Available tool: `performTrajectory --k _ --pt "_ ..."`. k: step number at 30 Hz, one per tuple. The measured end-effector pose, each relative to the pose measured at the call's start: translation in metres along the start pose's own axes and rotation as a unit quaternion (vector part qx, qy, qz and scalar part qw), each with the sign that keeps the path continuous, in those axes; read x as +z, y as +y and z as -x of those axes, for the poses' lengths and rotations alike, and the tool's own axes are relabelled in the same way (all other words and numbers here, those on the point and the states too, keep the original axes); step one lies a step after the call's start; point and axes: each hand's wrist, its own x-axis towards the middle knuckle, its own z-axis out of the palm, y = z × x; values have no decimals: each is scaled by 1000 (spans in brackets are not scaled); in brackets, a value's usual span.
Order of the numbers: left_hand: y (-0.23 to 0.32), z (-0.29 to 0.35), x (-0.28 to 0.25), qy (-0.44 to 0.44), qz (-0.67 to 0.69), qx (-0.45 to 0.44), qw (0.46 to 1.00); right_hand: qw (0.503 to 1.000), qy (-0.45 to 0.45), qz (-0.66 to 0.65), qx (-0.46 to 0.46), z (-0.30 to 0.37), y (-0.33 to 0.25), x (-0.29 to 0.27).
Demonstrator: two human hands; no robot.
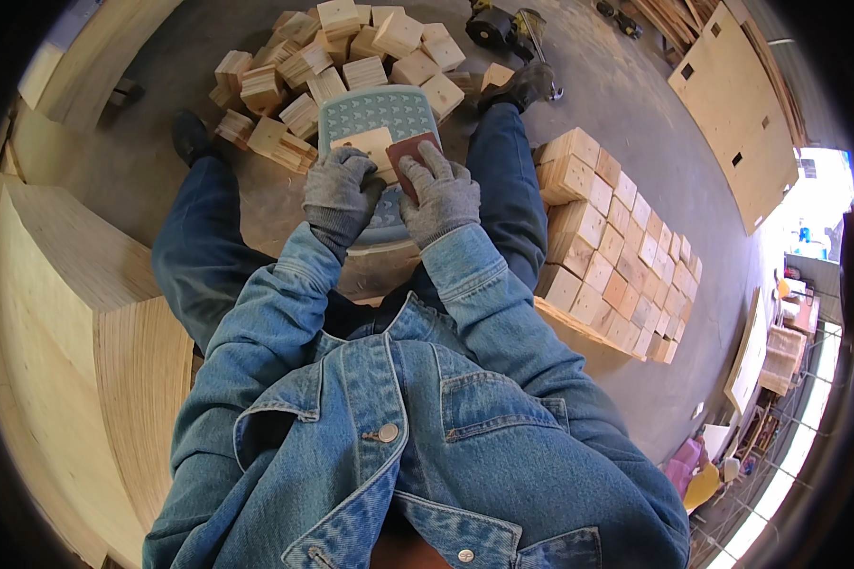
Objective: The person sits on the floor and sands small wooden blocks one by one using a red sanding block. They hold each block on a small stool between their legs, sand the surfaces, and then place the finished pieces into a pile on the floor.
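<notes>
Both of my hands wear grey knit gloves and work above a light blue-green plastic stool point(375, 109) between my knees. On the stool lies a pale wooden block point(368, 144). My left hand point(340, 194) is closed on the block's near left side, fingers curled over it. In my right hand point(438, 192) is a reddish-brown sanding pad point(411, 156), its fingers laid over the top. The pad sits against the block's right end. How far it overlaps the block is partly hidden by my fingers.
Beyond the stool is a loose heap of wooden blocks point(327, 57). To my right stands a neat stack of blocks point(617, 251). Large plywood pieces point(85, 266) rise at my left. A yellow-and-black power tool point(508, 28) lies near my right foot. A plywood sheet point(735, 114) leans farther right.
</notes>
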Motion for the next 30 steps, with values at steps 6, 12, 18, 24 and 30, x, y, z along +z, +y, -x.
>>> performTrajectory --k 6,12,18,24,30 --pt "-7 -3 1 -9 28 8 1000 1000 13 -5 -8 0 1 4" --pt "-5 13 -11 -32 15 46 998 1000 7 -4 0 1 0 2" --pt "-2 22 -20 -80 -32 92 992 1000 6 -13 -3 -1 0 1" --pt "-27 40 -26 2 79 -20 997 998 54 -21 -36 0 4 10" --pt "-34 33 -27 0 30 -74 997 999 47 -16 -21 3 6 8"
